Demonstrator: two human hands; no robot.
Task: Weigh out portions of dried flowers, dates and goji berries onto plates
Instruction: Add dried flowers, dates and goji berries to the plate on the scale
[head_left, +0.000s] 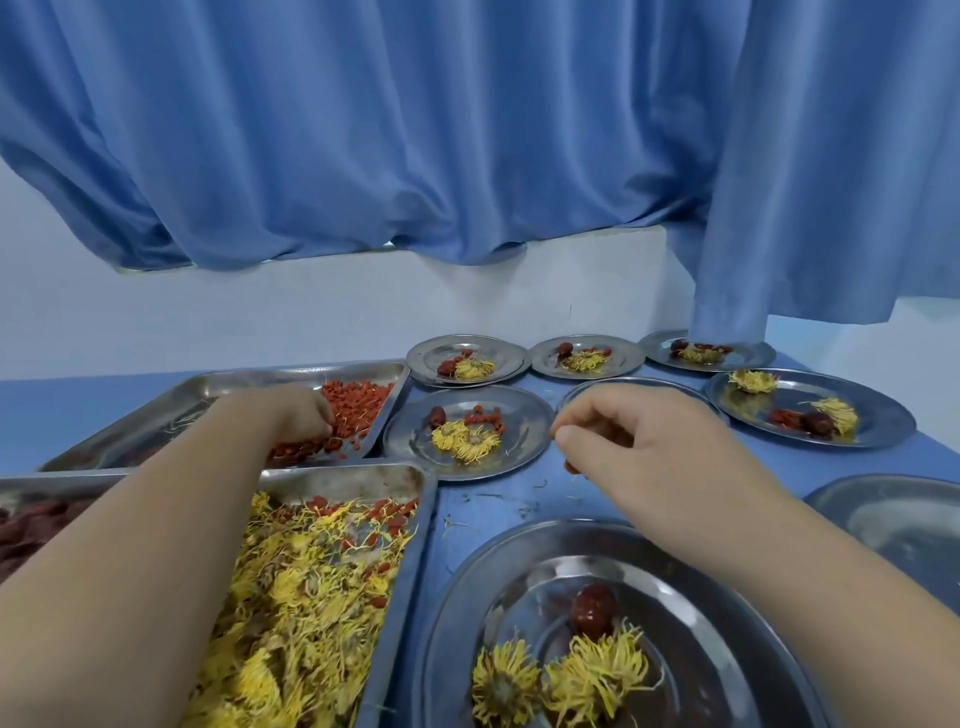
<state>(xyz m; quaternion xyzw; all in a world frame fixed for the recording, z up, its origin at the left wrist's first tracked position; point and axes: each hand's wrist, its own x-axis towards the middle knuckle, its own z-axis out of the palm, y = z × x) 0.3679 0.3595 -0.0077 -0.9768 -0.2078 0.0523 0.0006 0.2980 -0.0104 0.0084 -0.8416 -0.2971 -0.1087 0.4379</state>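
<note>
The left hand (301, 415) curled into the goji berries (358, 400) heaped in the far tray (208, 387); the right hand (639, 441) pinched a few red ones above a half-hidden plate (597, 387) — best released low, so none bounced off.

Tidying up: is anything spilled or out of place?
Yes. Goji berries lie mixed into the far end of the flower tray, petal strands litter the tablecloth, and the curtain hangs onto the far-right plate.
</note>
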